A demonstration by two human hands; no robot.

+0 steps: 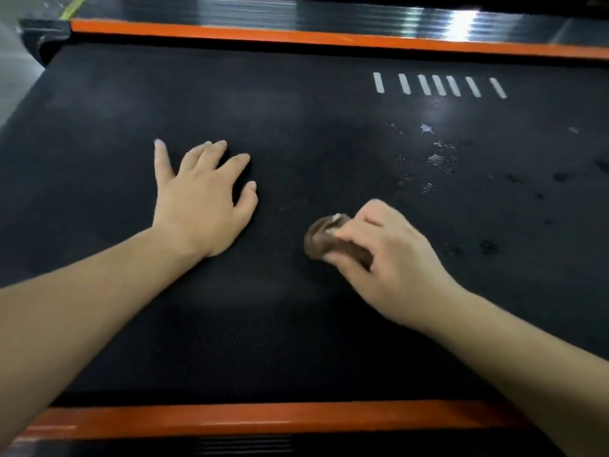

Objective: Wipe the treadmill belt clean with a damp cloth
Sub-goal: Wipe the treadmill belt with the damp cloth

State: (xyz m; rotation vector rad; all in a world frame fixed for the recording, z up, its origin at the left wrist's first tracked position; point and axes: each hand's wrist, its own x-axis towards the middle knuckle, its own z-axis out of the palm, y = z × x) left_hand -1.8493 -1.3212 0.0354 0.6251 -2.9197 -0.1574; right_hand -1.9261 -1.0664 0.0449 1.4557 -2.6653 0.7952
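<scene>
A: Cloth (318, 240)?
B: Mid-belt (296, 127), bunched under right hand (382, 252), fingers curled round it. Left hand (201, 196) spread flat, bracing.
A: Handling?
B: Looks soft, light, squashes easily; grip the wad on top, press down.

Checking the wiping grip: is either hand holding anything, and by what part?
The right hand grips a bunched brown cloth, fingers curled over its top. The left hand holds nothing, resting flat on the belt.
</scene>
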